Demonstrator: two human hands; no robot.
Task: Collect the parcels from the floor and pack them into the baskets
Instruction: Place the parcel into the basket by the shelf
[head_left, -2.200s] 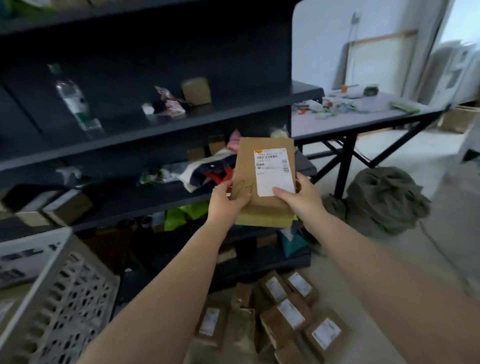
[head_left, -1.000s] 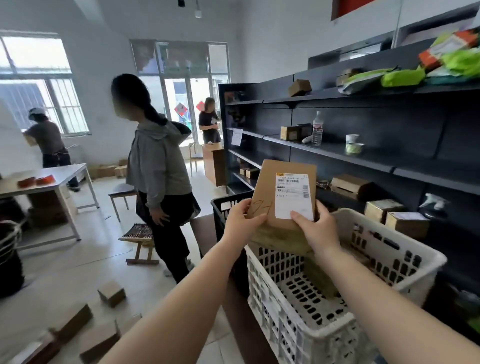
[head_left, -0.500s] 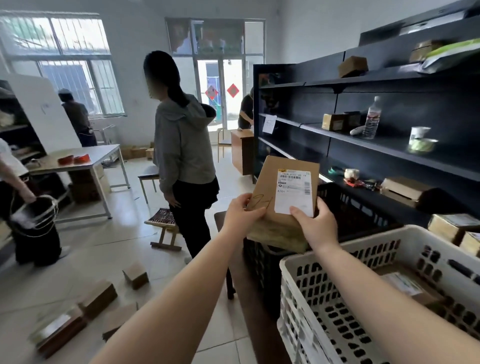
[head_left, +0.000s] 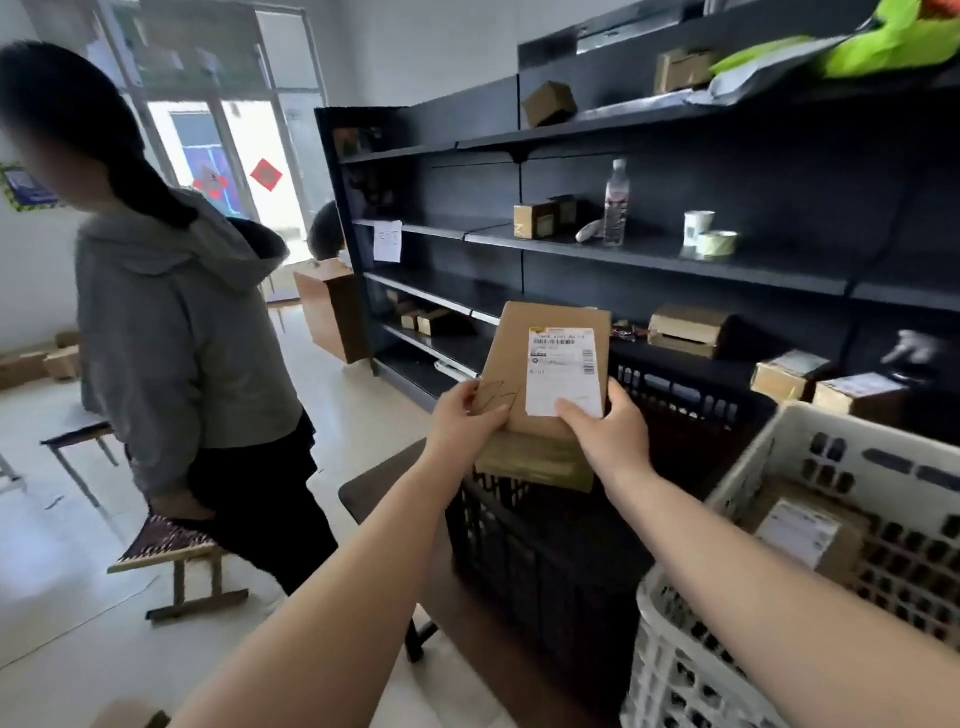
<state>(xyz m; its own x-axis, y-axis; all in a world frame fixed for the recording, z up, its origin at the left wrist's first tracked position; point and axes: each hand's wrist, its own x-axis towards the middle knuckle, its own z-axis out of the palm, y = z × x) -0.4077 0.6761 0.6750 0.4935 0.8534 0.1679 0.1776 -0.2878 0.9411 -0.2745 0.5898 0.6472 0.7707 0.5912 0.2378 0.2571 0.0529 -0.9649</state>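
I hold a flat brown cardboard parcel (head_left: 524, 364) with a white shipping label upright in front of me. My left hand (head_left: 464, 420) grips its lower left corner and my right hand (head_left: 602, 428) grips its lower right edge, thumb on the label. The parcel hangs above the near rim of a black plastic basket (head_left: 545, 561). A white perforated basket (head_left: 852, 525) stands to the right and holds a labelled parcel (head_left: 810, 532).
A person in a grey hoodie (head_left: 176, 332) stands close on the left beside a small wooden stool (head_left: 171, 561). Dark shelving (head_left: 649, 244) with boxes, a bottle and cups runs along the right. A brown table edge (head_left: 374, 483) carries the baskets.
I have turned from the floor pile and shelf to the baskets. The parcel, still in both hands, has come over the black basket, and the person on the left is nearer.
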